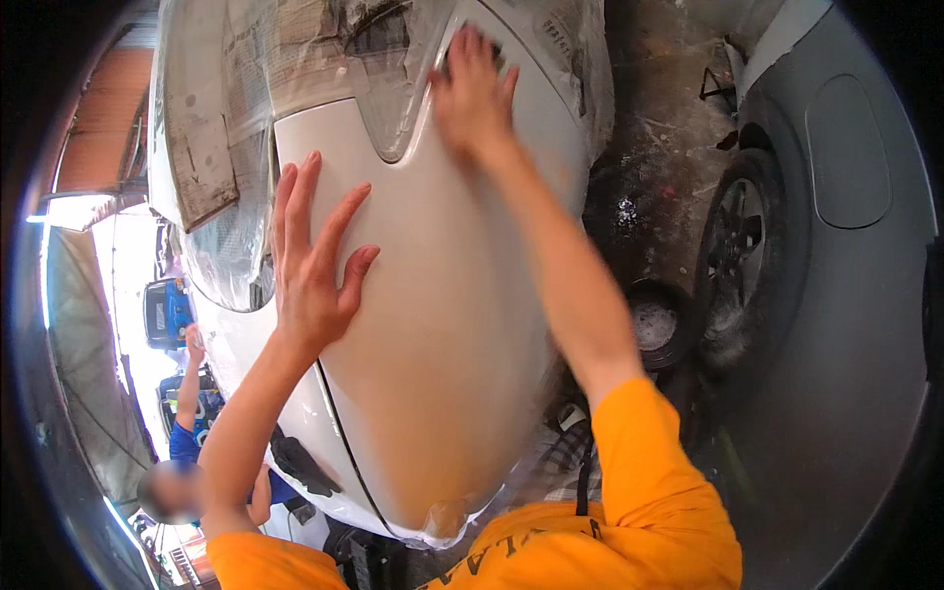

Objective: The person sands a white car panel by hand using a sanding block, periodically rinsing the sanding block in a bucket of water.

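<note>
A glossy white car body panel (423,324) fills the middle, with clouded plastic masking (211,118) and printed paper along its upper part. My left hand (317,261) rests on the panel's left part, its fingers spread. My right hand (474,98) lies farther up, beside a rounded notch in the panel, its fingers stretched out and blurred. A dark shape shows under those fingers; I cannot tell whether it is an object or an opening.
A dark grey car (841,324) with a black wheel (737,256) stands close on the right. A round black container (651,324) is on the stained floor (659,167). At the lower left, a co-worker in blue (182,447) reaches up beside the white car. Blue objects (167,310) stand beyond.
</note>
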Tool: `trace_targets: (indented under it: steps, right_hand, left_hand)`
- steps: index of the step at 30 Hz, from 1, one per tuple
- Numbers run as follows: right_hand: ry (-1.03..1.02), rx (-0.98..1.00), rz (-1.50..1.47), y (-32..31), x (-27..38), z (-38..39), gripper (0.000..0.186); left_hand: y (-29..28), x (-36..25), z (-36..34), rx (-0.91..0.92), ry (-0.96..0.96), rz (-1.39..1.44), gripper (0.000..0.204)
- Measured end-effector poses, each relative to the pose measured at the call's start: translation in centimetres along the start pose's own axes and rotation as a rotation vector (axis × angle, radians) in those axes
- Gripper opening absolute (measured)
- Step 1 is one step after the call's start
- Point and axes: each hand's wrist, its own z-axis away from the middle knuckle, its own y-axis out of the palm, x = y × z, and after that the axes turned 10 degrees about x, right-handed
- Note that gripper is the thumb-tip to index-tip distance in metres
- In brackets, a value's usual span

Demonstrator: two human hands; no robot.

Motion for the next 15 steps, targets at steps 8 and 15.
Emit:
trace_targets:
  steps: [8,15]
  right_hand:
    - [-0.119,0.115,-0.039,3.4,4.0,15.4,0.08]
    - [-0.036,-0.046,-0.05,1.8,1.3,3.7,0.07]
  left_hand:
    - [-0.7,0.5,0.3,-0.005,-0.019,-0.025,0.056]
    - [-0.1,0.1,-0.1,-0.037,0.0,-0.019,0.056]
